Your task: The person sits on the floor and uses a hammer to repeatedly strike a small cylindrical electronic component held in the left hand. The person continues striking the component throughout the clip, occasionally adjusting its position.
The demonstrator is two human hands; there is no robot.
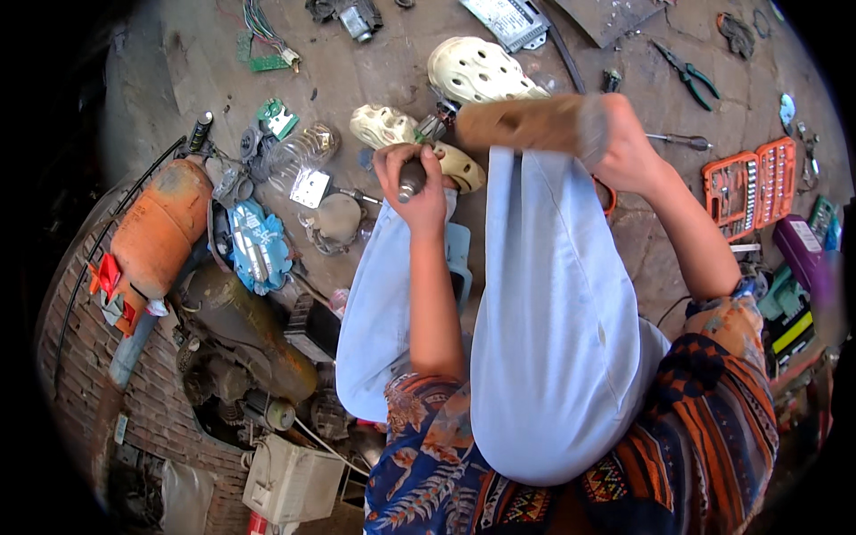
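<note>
My left hand [415,192] grips an upright metal tool [411,178], perhaps a chisel or punch, its rounded top showing in the fist. Up and to the right, my right hand [629,152] holds a brown wooden block or mallet [522,123], blurred, stretching leftward above my light blue trouser legs [557,312]. Cream perforated clogs [477,67] are on my feet. Between them, beyond my left hand, is a small dark and silver assembly [441,114], partly hidden, so I cannot tell whether the metal tool touches it.
An orange cylinder [160,227], plastic bottle [303,156] and scrap parts crowd the left. An orange socket-set case [749,192], screwdriver [691,140] and pliers [687,76] lie at the right on grey ground [624,232]. A circuit board [267,62] lies at the top left.
</note>
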